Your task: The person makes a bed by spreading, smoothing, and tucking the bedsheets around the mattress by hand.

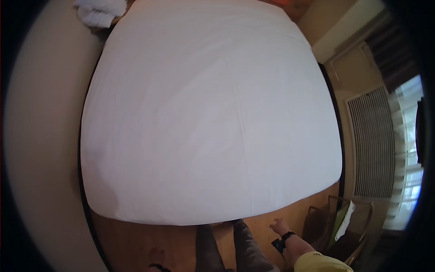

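Observation:
A bed (199, 113) covered with a smooth white fitted sheet fills most of the head view, with a faint crease running down its right half. My right hand (280, 225) hangs just off the foot of the bed, over the floor, fingers apart and holding nothing. A black band circles that wrist, and a small black device (278, 245) hangs beside it. My left hand (157, 256) is low at the bottom edge, dim and slightly blurred. Its fingers look loosely extended, and nothing shows in them. Neither hand touches the sheet.
My legs (244, 245) stand against the bed's foot on a wooden floor (131, 238). At the lower right is a chair (362, 226) with a green and white item on it. A wall vent (372, 143) and window curtains line the right; white bedding (99, 12) lies at upper left.

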A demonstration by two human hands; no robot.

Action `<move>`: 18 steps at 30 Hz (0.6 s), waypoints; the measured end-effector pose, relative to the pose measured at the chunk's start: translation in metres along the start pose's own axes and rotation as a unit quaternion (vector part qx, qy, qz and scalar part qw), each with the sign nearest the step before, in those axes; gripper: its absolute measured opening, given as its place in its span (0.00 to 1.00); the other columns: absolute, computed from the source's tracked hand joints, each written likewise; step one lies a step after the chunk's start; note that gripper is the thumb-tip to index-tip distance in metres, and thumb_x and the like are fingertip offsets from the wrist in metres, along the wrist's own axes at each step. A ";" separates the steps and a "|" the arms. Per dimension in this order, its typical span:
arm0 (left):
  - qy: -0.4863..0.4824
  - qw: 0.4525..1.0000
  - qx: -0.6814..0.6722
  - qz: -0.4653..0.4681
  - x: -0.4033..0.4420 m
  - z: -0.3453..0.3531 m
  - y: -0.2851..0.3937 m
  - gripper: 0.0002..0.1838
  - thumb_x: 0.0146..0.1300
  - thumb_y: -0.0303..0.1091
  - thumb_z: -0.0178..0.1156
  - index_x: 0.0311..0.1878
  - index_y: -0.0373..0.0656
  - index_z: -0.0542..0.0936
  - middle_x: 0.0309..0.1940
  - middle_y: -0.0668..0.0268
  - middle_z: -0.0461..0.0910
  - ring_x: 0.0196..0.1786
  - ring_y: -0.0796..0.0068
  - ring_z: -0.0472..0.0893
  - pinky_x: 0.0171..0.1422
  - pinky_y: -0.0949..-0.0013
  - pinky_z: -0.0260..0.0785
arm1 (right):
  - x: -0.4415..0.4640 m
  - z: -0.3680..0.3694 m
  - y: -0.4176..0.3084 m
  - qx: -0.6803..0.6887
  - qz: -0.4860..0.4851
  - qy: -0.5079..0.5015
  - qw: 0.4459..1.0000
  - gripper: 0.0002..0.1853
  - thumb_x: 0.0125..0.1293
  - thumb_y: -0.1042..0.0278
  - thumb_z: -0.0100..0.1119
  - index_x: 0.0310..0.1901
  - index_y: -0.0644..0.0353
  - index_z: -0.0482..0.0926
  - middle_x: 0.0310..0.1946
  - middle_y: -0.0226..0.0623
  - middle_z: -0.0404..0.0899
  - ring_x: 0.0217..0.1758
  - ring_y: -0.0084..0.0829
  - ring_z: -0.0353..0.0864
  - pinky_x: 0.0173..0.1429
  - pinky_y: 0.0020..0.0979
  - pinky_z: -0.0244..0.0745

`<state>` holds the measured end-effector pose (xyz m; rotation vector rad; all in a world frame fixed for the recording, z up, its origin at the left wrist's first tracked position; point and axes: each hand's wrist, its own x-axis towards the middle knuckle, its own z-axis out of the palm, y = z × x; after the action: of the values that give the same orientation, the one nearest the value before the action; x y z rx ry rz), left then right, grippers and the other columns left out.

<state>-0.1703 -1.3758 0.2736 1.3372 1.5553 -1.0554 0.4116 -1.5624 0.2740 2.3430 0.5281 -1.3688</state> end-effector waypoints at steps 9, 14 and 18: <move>0.444 0.849 0.175 0.227 -0.048 -0.096 0.227 0.30 0.56 0.42 0.49 0.60 0.38 0.58 0.60 0.47 0.55 0.60 0.54 0.60 0.64 0.61 0.51 | -0.012 -0.067 -0.145 -0.050 -0.283 0.423 0.859 0.34 0.52 0.51 0.54 0.60 0.52 0.57 0.62 0.49 0.49 0.66 0.50 0.44 0.64 0.55 0.39; -0.019 0.974 -0.034 0.225 -0.041 0.006 0.140 0.30 0.54 0.41 0.53 0.59 0.40 0.61 0.60 0.51 0.57 0.60 0.58 0.61 0.62 0.62 0.55 | -0.033 0.057 0.001 -0.142 -0.195 -0.183 0.953 0.33 0.54 0.39 0.43 0.54 0.56 0.67 0.52 0.49 0.67 0.57 0.46 0.64 0.57 0.46 0.59; -0.108 0.950 -0.287 0.059 -0.136 0.026 0.089 0.23 0.54 0.42 0.53 0.51 0.41 0.65 0.51 0.56 0.62 0.53 0.62 0.62 0.55 0.63 0.57 | 0.041 0.159 0.179 -0.183 -0.200 -0.124 0.955 0.26 0.52 0.45 0.46 0.39 0.60 0.77 0.41 0.47 0.75 0.48 0.43 0.73 0.51 0.37 0.66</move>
<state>-0.0657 -1.4354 0.3859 0.8663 1.4444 -0.5809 0.4014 -1.7891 0.1882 1.7966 1.1154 -1.5475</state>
